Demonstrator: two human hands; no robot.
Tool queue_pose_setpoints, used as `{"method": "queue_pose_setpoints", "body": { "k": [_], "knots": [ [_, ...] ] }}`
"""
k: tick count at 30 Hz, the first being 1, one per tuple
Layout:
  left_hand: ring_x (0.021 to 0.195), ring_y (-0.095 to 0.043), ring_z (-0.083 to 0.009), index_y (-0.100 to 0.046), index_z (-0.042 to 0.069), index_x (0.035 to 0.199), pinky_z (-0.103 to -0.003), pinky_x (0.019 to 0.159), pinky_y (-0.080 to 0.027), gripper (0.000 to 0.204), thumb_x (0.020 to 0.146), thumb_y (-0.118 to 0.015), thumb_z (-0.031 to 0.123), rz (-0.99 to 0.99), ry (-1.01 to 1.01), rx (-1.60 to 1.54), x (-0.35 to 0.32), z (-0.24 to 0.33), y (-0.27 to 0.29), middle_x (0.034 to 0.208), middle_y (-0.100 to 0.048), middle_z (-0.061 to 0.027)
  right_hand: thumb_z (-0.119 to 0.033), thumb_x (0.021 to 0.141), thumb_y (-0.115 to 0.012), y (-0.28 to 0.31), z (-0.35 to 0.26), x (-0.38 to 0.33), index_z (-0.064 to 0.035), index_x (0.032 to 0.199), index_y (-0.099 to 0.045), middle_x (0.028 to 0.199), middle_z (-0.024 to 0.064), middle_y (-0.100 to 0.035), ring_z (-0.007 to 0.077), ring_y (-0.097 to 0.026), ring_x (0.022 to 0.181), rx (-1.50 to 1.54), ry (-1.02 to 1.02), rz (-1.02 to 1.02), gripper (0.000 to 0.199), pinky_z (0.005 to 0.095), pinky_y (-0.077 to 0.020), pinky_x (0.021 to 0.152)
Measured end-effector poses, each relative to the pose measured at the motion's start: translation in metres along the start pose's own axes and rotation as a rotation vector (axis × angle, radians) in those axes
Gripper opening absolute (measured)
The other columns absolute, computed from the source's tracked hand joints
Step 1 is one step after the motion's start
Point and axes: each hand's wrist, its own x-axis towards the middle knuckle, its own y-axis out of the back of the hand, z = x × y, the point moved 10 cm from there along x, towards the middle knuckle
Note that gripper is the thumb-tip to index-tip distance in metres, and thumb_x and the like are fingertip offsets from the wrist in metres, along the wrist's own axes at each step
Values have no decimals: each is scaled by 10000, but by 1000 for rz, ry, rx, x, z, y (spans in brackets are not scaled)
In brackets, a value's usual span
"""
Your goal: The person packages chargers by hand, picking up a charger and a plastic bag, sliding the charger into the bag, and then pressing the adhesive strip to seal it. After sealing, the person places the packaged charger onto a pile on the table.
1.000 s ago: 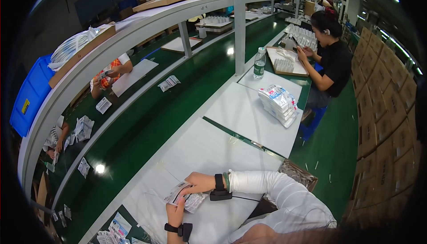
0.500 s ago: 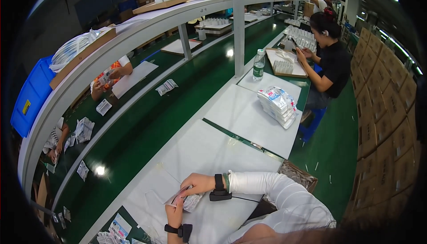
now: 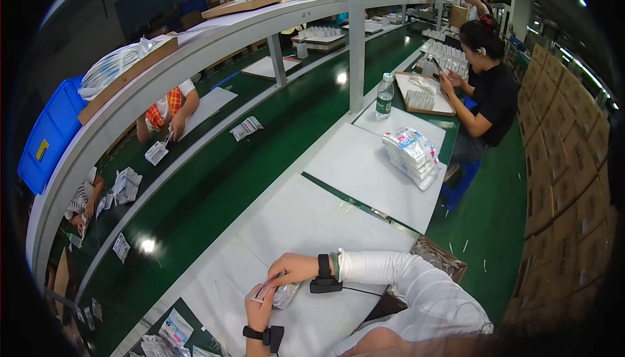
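Head view: packet (image 3: 281, 294) between both hands' grip.

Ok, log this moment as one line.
left hand: holds small packet | right hand: grips same packet | surface: white worktable

packet stack (image 3: 411, 155) on table (image 3: 338, 220), bottle (image 3: 385, 96) behind, conveyor (image 3: 260, 155) left
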Motion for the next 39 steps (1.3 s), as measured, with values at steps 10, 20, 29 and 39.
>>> {"method": "queue_pose_setpoints", "body": {
  "k": [10, 20, 29, 39],
  "knots": [
    [740, -587, -139, -649, -70, 1026, -300, 676, -480, 253, 914, -600, 152, 45, 49, -26, -1, 8, 1, 817, -655, -86, -242, 897, -635, 0, 2, -3, -33, 956, -671, 852, 102, -671, 263, -621, 733, -64, -45, -8, 220, 325, -475, 655],
    [793, -602, -158, -646, -63, 1056, -302, 705, -482, 270, 927, -566, 160, -28, 52, -41, 0, -5, 3, 903, -676, -111, -385, 893, -615, 5, -5, -2, -37, 911, -681, 801, 183, -650, 349, -626, 725, -41, -49, 9, 354, 401, -473, 637],
    [928, -643, -218, -639, -57, 1084, -334, 827, -482, 276, 937, -534, 152, 12, -5, -81, -2, 8, 1, 1035, -684, -148, -463, 861, -639, 2, 8, -4, 12, 887, -665, 785, 211, -647, 382, -626, 715, -30, -28, 55, 477, 412, -479, 633],
    [981, -634, -230, -629, -49, 1112, -330, 875, -466, 284, 944, -523, 154, -9, 115, -78, -4, -8, 0, 1072, -677, -156, -452, 890, -613, 3, -1, -4, -1, 950, -662, 843, 217, -659, 385, -632, 753, 6, -111, 12, 458, 405, -486, 657]
  ]
}}
